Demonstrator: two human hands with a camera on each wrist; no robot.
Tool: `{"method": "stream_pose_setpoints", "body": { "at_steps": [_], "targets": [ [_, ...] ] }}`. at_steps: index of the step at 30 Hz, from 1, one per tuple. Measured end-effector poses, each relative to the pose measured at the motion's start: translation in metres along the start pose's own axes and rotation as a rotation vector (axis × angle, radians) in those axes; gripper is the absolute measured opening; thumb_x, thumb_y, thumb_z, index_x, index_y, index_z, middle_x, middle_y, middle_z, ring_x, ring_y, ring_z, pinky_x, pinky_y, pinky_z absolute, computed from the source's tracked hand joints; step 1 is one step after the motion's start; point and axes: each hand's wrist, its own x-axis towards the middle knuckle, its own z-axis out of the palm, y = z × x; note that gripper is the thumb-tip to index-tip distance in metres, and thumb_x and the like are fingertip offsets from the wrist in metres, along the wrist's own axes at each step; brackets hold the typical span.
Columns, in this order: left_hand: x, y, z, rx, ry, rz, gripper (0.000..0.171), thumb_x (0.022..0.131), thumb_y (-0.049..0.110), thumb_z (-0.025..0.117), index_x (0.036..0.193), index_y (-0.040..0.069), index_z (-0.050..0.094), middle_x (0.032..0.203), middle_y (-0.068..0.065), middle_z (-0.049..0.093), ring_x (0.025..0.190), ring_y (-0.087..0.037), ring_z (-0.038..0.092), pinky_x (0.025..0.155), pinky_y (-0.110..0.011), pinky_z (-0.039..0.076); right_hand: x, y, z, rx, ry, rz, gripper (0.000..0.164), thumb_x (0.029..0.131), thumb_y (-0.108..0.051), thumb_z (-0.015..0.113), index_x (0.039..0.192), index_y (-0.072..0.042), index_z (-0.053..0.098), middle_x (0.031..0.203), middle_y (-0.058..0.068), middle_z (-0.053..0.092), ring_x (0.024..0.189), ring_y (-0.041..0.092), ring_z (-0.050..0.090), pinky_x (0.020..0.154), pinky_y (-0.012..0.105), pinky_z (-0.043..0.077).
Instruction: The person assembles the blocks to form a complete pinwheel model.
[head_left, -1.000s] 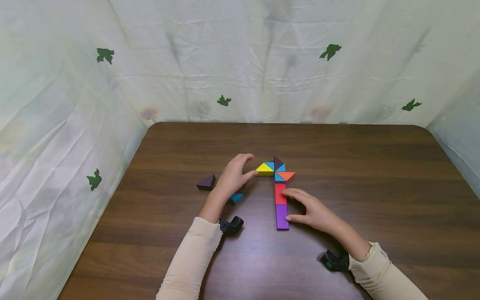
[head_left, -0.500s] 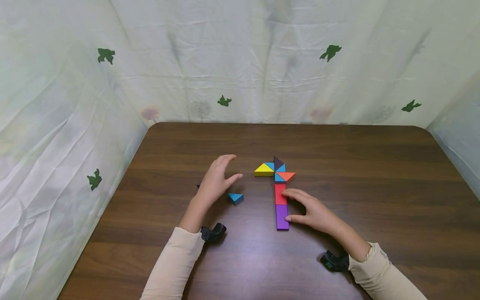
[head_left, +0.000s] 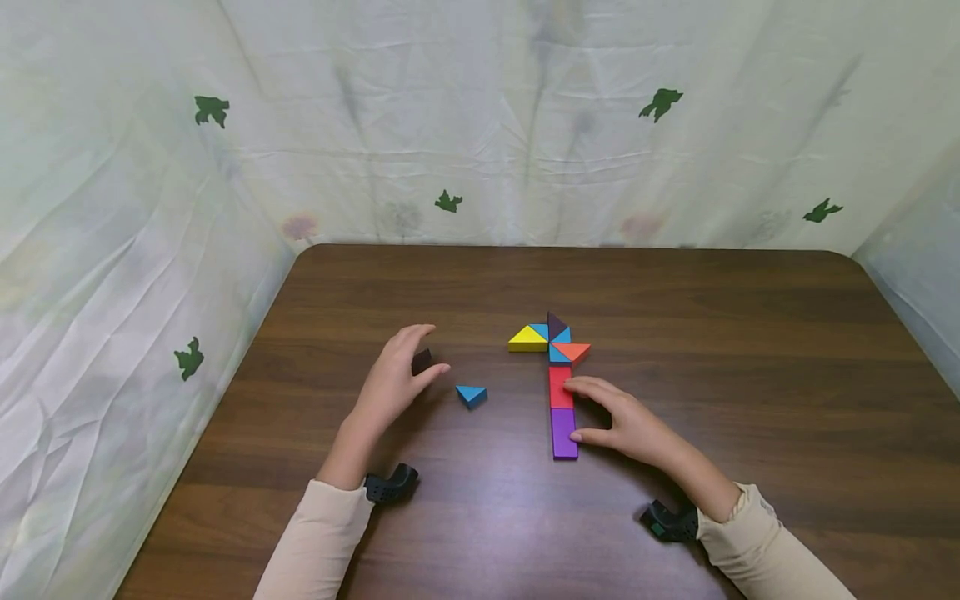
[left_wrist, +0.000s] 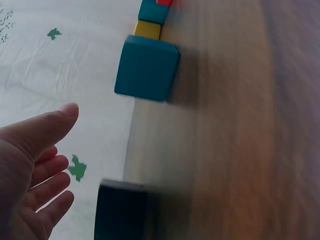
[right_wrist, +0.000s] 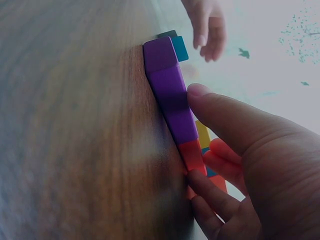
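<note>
My left hand (head_left: 392, 375) is over the left of the table, thumb and fingers spread with nothing between them. A dark triangular block (head_left: 422, 361) shows partly behind that hand; its near side looms low in the left wrist view. Right of my left thumb lies a loose blue triangular block (head_left: 472, 396). My right hand (head_left: 633, 423) rests beside a column of blocks, thumb at the purple rectangular block (head_left: 564, 433) and fingertips at the red rectangular block (head_left: 560, 387). Its fingers are loosely bent and lie along one side.
Above the red block, several triangles form a pinwheel: a yellow triangular block (head_left: 528, 340), an orange triangular block (head_left: 573, 352), a dark one (head_left: 556, 326) and blue ones. Behind the brown table (head_left: 712, 317) hangs a pale cloth (head_left: 510, 125) with green leaf shapes.
My left hand has moved left and toward me, away from the yellow triangle, past the loose blue triangle to the dark one. My right hand and the column of blocks have stayed still.
</note>
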Motion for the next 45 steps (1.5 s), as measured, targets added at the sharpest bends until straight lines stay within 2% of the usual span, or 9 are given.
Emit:
{"method": "stream_pose_setpoints", "body": {
  "at_steps": [10,17,23,31,37,45],
  "targets": [
    [-0.017,-0.015,-0.001,0.023,-0.012,-0.019,0.057,0.078,0.022,0.071,0.124,0.0,0.048,0.123,-0.014,0.049,0.114,-0.029,0.043,0.094,-0.043,0.035,0.0,0.001,0.001,-0.005,0.006,-0.009,0.066,0.075,-0.038,0.071,0.131,-0.013,0.046,0.132,0.002,0.042,0.122,0.02,0.038,0.096,0.042,0.034],
    [-0.02,-0.009,0.002,-0.015,-0.02,0.091,0.055,0.076,0.019,0.073,0.122,-0.001,0.05,0.12,-0.013,0.051,0.112,-0.024,0.046,0.093,-0.04,0.037,0.0,0.001,0.001,-0.001,0.007,-0.008,0.067,0.075,-0.038,0.071,0.131,-0.014,0.046,0.132,0.002,0.042,0.122,0.019,0.038,0.096,0.041,0.034],
    [-0.021,0.0,0.007,-0.033,-0.068,0.162,0.049,0.075,0.015,0.074,0.118,0.001,0.054,0.115,-0.009,0.055,0.109,-0.023,0.049,0.09,-0.038,0.04,-0.001,0.001,0.001,-0.003,0.003,-0.004,0.067,0.075,-0.039,0.071,0.132,-0.014,0.045,0.133,0.002,0.042,0.122,0.02,0.038,0.096,0.042,0.034],
    [-0.024,0.012,0.017,-0.061,-0.187,0.152,0.041,0.078,0.021,0.071,0.115,0.006,0.059,0.113,-0.004,0.057,0.107,-0.017,0.051,0.088,-0.033,0.042,0.0,0.002,0.001,-0.012,0.003,-0.006,0.066,0.076,-0.04,0.07,0.132,-0.014,0.045,0.133,0.002,0.042,0.122,0.02,0.038,0.096,0.043,0.034],
    [-0.024,0.017,0.028,-0.049,-0.185,0.162,0.036,0.077,0.019,0.072,0.109,0.005,0.062,0.106,-0.003,0.059,0.1,-0.016,0.055,0.086,-0.031,0.043,-0.001,0.002,0.002,-0.015,0.004,-0.006,0.066,0.076,-0.04,0.07,0.132,-0.015,0.046,0.132,0.002,0.042,0.122,0.02,0.038,0.096,0.042,0.034],
    [-0.021,0.019,0.034,-0.002,-0.185,0.15,0.025,0.08,0.016,0.069,0.102,0.007,0.063,0.1,-0.001,0.06,0.094,-0.014,0.056,0.081,-0.03,0.045,-0.001,0.001,0.001,-0.002,0.003,-0.001,0.066,0.075,-0.037,0.071,0.132,-0.014,0.046,0.133,0.002,0.042,0.122,0.019,0.038,0.096,0.041,0.034]
  ]
}}
